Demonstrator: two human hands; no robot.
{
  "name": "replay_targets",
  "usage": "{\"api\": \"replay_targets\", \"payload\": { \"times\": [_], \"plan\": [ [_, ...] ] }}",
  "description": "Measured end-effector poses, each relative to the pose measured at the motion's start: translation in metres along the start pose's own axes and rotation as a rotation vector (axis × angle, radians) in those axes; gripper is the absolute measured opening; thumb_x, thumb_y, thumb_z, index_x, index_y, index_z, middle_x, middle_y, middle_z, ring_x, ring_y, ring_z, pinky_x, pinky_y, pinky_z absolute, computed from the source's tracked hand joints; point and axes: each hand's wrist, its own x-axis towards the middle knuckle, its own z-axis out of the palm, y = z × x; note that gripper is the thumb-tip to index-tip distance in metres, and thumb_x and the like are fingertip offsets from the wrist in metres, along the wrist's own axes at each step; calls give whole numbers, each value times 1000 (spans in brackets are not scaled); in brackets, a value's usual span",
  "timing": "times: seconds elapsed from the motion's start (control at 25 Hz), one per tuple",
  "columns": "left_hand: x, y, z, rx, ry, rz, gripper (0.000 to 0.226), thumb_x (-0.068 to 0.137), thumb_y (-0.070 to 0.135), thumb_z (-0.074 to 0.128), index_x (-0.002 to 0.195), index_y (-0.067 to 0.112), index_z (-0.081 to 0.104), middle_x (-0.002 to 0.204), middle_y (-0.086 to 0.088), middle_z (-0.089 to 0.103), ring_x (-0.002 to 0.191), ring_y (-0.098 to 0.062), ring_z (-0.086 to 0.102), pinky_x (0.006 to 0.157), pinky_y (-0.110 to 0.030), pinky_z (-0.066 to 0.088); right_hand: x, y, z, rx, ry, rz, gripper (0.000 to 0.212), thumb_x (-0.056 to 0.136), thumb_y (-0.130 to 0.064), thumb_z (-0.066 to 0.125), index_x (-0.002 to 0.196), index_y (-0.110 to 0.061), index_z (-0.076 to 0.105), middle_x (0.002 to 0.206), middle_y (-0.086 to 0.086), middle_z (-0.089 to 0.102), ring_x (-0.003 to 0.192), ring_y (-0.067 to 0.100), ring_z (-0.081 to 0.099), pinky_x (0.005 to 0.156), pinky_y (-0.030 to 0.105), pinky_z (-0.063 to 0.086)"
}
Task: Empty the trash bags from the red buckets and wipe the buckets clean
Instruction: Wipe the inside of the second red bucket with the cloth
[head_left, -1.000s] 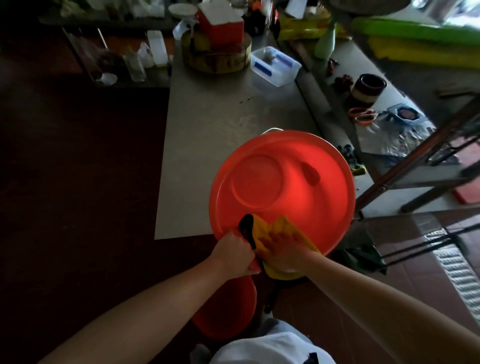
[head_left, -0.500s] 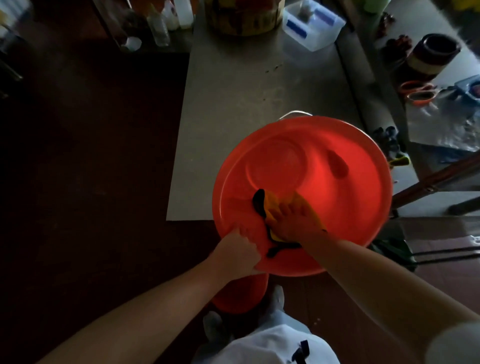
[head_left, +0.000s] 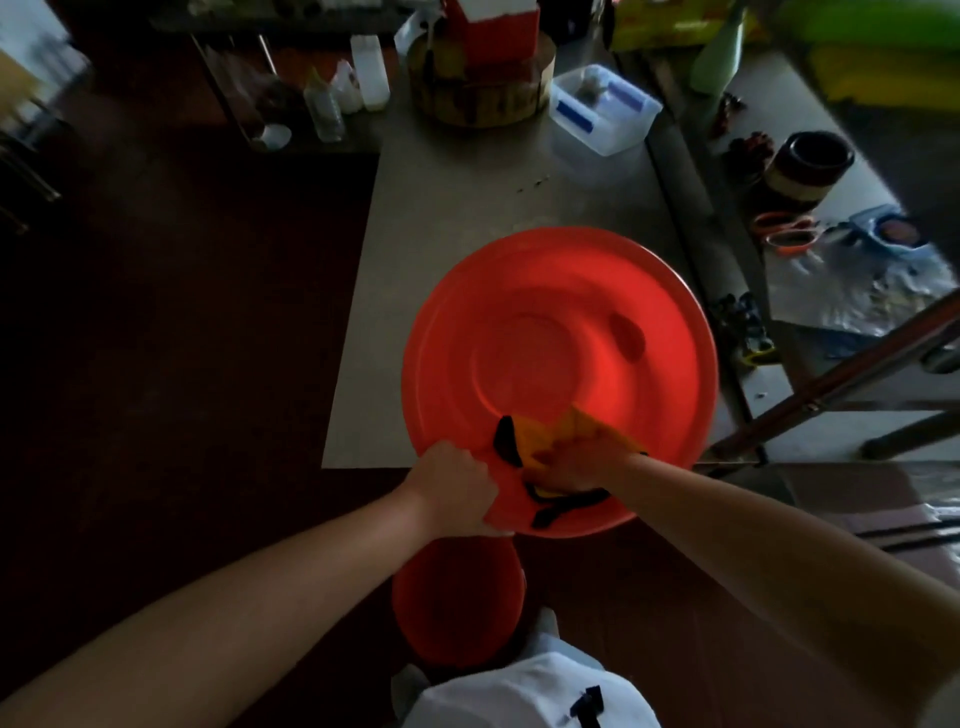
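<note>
While my left hand (head_left: 457, 491) curls its fingers round the near rim of the red bucket (head_left: 561, 322) at the worktop's (head_left: 452, 234) near edge, my right hand (head_left: 584, 462) clutches a yellow cloth (head_left: 576, 423) inside it.

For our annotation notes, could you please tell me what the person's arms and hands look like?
The left hand and right hand wear no gloves, and no ring, watch or band shows in the dim light. The left forearm and right forearm are uncovered; whether a sleeve starts at the frame's edge cannot be told.
</note>
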Motion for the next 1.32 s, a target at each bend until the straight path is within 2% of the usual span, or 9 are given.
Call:
{"api": "replay_targets", "payload": {
  "times": [0.16, 0.36, 0.48, 0.64, 0.76, 0.92, 1.04, 1.2, 1.32],
  "plan": [
    [-7, -10, -16, 61, -89, 1, 74, 89, 80, 34, 87, 13, 67, 90, -6, 67, 82, -28, 65, 77, -36, 46, -63, -21, -21, 193, -115, -55, 90, 90, -85, 16, 161, -29, 19, 169, 4, 16, 155, 29, 14, 124, 49, 9],
    [-28, -28, -26, 135, -125, -26, 81, 86, 84, 35, 97, 11, 69, 101, -9, 68, 92, -29, 66, 77, -37, 43, -98, -34, 0, -16, 103, -84, 105, 71, -96, 41, 158, -45, 11, 165, -1, 28, 149, 29, 31, 119, 49, 26],
    [-47, -56, -20, 217, -122, -16, 78, 83, 83, 42, 105, 14, 70, 107, -6, 70, 100, -27, 65, 98, -41, 39, -99, -33, 10, -186, 224, -107, 99, 74, -88, 53, 156, -46, 15, 158, -2, 40, 141, 27, 43, 115, 48, 31],
    [-65, -95, -12, 388, -145, -55, 35, 94, 46, 57, 117, 23, 69, 126, -3, 66, 123, -27, 55, 118, -53, 16, -101, -55, 12, -226, 282, -95, 89, 81, -78, 54, 156, -45, 19, 159, -2, 38, 143, 26, 39, 118, 51, 24],
    [-54, -66, -7, 351, -287, -92, 75, 81, 75, 55, 131, 20, 61, 135, -8, 59, 138, -36, 40, 117, -63, 7, -99, -73, 17, -186, 286, -85, 87, 82, -72, 57, 156, -46, 20, 159, -5, 38, 144, 28, 38, 118, 56, 21],
    [-37, 9, 23, -107, -28, -146, 78, 87, 77, 43, 124, 10, 58, 120, -13, 64, 106, -32, 62, 95, -43, 44, -95, -74, 19, -120, 314, -58, 88, 80, -71, 60, 154, -45, 21, 157, -5, 39, 142, 27, 40, 117, 53, 24],
    [-34, 19, 27, -87, 178, -191, 81, 89, 75, 42, 123, 3, 55, 112, -17, 65, 93, -30, 64, 76, -36, 40, -94, -62, 22, -110, 289, -62, 92, 78, -81, 54, 155, -45, 19, 160, -5, 35, 145, 27, 35, 118, 53, 22],
    [-32, 12, 26, 9, 184, -104, 75, 91, 76, 37, 102, 7, 64, 96, -10, 69, 83, -28, 67, 71, -35, 39, -87, -42, 10, -99, 138, -88, 111, 65, -97, 47, 157, -46, 11, 167, -6, 19, 152, 29, 19, 120, 54, 15],
    [-30, 5, 26, 86, 204, -46, 73, 76, 87, 48, 71, 17, 69, 65, -1, 65, 54, -19, 62, 56, -28, 32, -76, -31, 4, -19, -18, -112, 110, 68, -99, 38, 158, -46, 6, 170, -7, 5, 156, 28, 3, 122, 58, 4]
  ]
}}
